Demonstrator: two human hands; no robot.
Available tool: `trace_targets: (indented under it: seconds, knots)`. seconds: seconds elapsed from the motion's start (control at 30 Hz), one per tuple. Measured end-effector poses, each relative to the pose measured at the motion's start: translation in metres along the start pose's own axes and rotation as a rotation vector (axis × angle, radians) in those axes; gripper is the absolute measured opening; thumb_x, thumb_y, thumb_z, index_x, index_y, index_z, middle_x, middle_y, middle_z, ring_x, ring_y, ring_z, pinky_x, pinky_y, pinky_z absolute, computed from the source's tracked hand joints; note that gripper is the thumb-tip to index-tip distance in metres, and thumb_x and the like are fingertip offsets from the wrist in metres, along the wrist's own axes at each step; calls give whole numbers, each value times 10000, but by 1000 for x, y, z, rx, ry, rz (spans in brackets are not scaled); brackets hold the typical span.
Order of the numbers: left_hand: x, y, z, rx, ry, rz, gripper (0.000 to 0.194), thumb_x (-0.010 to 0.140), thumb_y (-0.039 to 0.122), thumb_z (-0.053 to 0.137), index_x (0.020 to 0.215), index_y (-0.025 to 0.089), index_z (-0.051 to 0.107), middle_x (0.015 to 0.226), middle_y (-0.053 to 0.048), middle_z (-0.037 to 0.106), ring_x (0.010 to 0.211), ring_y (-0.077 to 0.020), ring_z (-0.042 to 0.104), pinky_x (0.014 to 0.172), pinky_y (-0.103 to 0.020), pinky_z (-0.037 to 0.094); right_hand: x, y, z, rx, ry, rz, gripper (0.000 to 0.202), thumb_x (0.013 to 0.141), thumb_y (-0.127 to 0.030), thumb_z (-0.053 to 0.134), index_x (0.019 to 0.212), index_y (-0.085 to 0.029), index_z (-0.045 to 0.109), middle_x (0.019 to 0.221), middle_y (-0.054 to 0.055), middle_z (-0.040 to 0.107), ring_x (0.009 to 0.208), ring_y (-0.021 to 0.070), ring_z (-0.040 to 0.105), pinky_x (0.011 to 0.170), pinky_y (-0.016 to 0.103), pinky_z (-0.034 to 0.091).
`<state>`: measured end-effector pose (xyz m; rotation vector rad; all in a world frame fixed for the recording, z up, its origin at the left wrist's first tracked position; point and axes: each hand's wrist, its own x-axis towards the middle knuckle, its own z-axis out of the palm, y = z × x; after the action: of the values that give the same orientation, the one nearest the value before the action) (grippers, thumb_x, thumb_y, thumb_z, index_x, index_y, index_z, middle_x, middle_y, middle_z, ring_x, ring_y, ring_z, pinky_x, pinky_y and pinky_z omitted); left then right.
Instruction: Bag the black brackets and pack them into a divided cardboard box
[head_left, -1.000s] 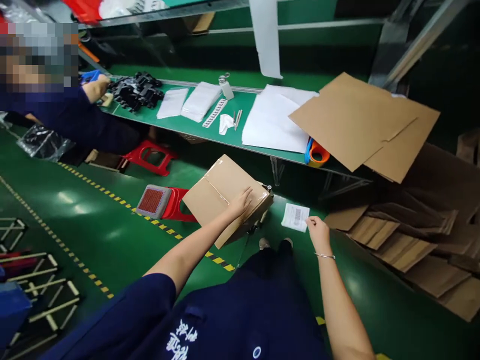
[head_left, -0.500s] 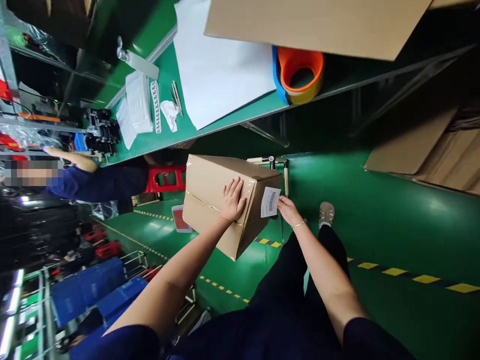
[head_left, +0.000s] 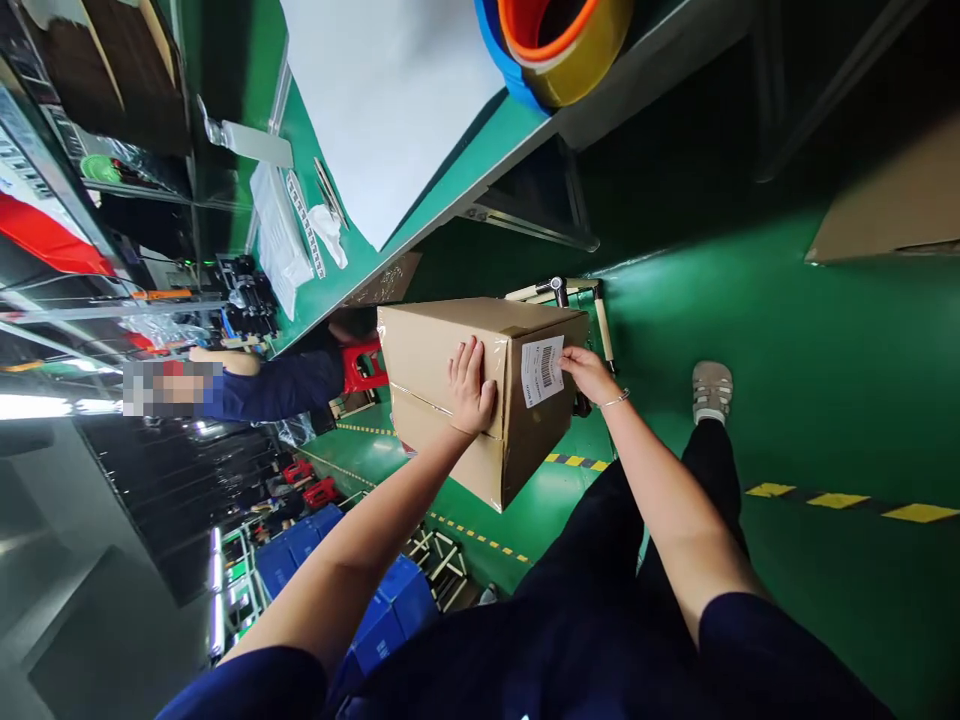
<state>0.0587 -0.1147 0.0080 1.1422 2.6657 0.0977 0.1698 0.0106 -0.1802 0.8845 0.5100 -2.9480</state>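
A taped cardboard box (head_left: 420,350) rests in front of me on a stand of pale tubing (head_left: 604,330), partly hidden by the box. My left hand (head_left: 471,388) lies flat on its upper face with fingers outstretched, by the clear tape near the edge. Against the side facing right is a white barcode label (head_left: 536,375). My right hand (head_left: 589,374) pinches the label's right edge between thumb and fingers. Whether the whole label touches the cardboard, I cannot tell.
Along the top runs a green workbench (head_left: 442,215) with a white sheet (head_left: 390,100), a tape roll (head_left: 577,60) and a pump bottle (head_left: 255,142). A co-worker (head_left: 292,385) is at the left. Blue bins (head_left: 382,620) stand lower left; flattened cardboard (head_left: 892,200) lies right.
The label now sits flatter against the box's side, with my right hand still at its edge. My view has turned, and the cardboard sheet above the bench has left the picture.
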Motion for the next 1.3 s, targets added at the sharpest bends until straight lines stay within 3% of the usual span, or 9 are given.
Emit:
trace_targets:
  seconds: [0.63, 1.3]
  knots:
    - [0, 0, -2, -16, 28, 3, 698, 955, 576, 209, 1485, 141, 338, 1530, -136, 364, 1455, -265, 246, 1195, -443, 169, 4, 1, 7, -12, -56, -13, 451, 482, -547, 850, 651, -199, 620, 696, -39, 641, 709, 131, 553, 767, 287, 437]
    - [0, 4, -8, 6, -38, 3, 722, 959, 568, 177, 1500, 102, 278, 1566, -159, 280, 1470, -265, 195, 1200, -442, 136, 4, -6, 12, -55, -64, -7, 396, 512, -496, 843, 639, -189, 627, 650, -44, 614, 674, 121, 521, 714, 265, 410]
